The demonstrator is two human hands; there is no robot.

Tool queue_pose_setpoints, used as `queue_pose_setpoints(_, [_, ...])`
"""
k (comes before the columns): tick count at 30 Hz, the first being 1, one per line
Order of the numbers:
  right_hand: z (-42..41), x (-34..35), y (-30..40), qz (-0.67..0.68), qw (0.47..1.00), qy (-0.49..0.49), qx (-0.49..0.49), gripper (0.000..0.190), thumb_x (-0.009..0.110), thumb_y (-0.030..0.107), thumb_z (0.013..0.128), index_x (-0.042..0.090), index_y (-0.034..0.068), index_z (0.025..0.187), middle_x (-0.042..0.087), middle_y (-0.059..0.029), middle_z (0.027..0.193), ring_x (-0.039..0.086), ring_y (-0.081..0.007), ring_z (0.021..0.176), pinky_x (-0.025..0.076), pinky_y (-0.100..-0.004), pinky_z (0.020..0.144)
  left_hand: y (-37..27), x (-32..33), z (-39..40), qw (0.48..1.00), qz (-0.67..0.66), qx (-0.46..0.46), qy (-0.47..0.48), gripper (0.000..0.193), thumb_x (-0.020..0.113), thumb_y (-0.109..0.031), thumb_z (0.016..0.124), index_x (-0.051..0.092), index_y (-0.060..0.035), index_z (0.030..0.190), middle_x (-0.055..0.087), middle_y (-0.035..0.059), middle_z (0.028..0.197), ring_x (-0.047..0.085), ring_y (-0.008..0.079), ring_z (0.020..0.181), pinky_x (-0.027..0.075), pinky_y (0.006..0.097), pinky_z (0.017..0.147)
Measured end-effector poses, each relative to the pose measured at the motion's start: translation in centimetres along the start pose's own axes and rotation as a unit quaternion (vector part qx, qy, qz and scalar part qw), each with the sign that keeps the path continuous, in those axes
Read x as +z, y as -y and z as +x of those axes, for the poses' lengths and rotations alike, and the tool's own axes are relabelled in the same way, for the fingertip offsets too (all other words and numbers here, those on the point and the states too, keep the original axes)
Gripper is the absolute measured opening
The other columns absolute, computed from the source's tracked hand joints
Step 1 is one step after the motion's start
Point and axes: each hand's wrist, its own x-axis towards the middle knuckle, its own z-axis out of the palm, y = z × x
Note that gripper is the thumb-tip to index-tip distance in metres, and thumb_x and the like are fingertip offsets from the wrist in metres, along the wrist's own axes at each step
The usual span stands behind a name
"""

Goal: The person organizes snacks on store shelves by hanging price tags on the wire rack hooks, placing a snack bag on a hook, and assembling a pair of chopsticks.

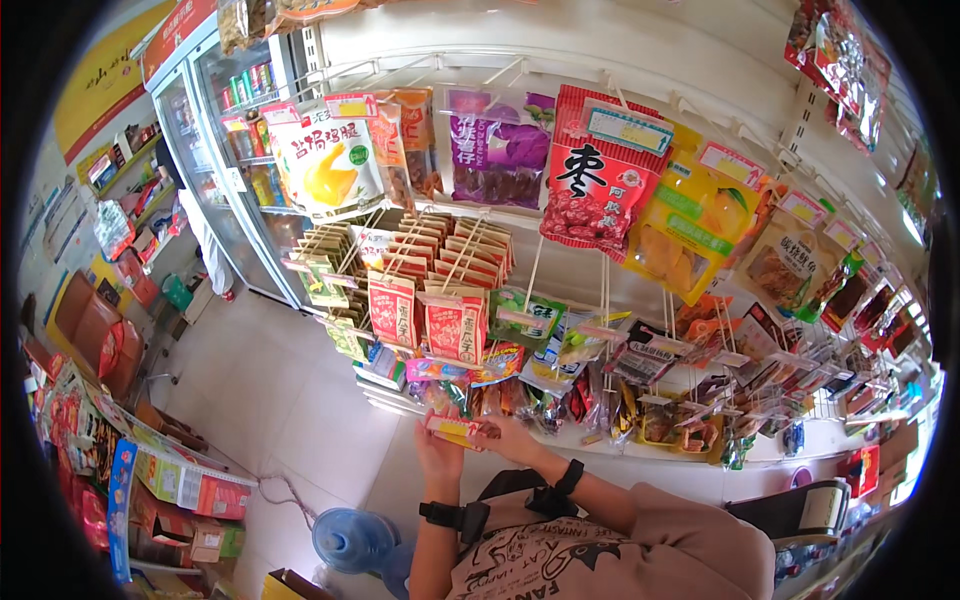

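A small red-and-yellow price tag point(453, 428) is held in front of my chest, below the lowest row of hanging snacks. My left hand point(440, 450) grips its left part from below. At its right end are the fingers of my right hand point(516, 441), closed around it. Just beyond my hands hang small snack bags point(501, 396) on pegs. Higher up are two front packets of red-and-white melon seeds point(454, 326), with several rows behind them. A large red bag of dates point(600, 180) hangs up and to the right.
A blue water-cooler bottle point(352, 536) stands on the floor to my left, with a cable point(289, 495) near it. Stocked shelving point(191, 472) is at the lower left. Glass-door drink fridges point(225, 165) stand at the upper left, and a brown chair point(97, 322) beyond.
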Motion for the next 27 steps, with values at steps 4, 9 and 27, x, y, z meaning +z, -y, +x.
queue_pose_setpoints(4, [-0.2,-0.2,2.9,-0.079,0.995,-0.026,-0.056,0.043,0.062,0.018,0.082,0.048,-0.002,0.117,0.062,-0.0070,0.085,0.059,-0.0100,0.076,0.047,-0.0231,0.069,-2.5,3.7,-0.6,0.996,0.004,0.032,0.080,0.043,0.035,-0.037,0.092,0.037,-0.0057,0.121,0.042,0.0134,0.124,0.039,0.0286,0.118,0.030,0.0438,0.099])
queue_pose_setpoints(9, [-1.3,0.1,10.7,-0.084,0.983,-0.038,-0.157,0.040,0.064,0.015,0.081,0.050,-0.002,0.114,0.063,-0.0068,0.085,0.059,-0.0096,0.077,0.047,-0.0227,0.069,-6.2,11.0,-2.8,0.982,0.042,0.112,0.147,0.042,0.032,-0.035,0.094,0.039,-0.0042,0.121,0.042,0.0136,0.127,0.037,0.0260,0.121,0.029,0.0415,0.101])
queue_pose_setpoints(27, [-5.3,4.1,16.8,-0.125,0.939,-0.052,-0.315,0.045,0.075,0.018,0.067,0.057,-0.001,0.104,0.061,-0.0138,0.092,0.061,-0.0203,0.081,0.047,-0.0287,0.072,-8.7,15.5,-9.5,0.967,-0.082,0.216,0.107,0.048,0.043,-0.047,0.088,0.047,-0.0067,0.113,0.055,0.0056,0.101,0.052,0.0183,0.101,0.041,0.0374,0.092])
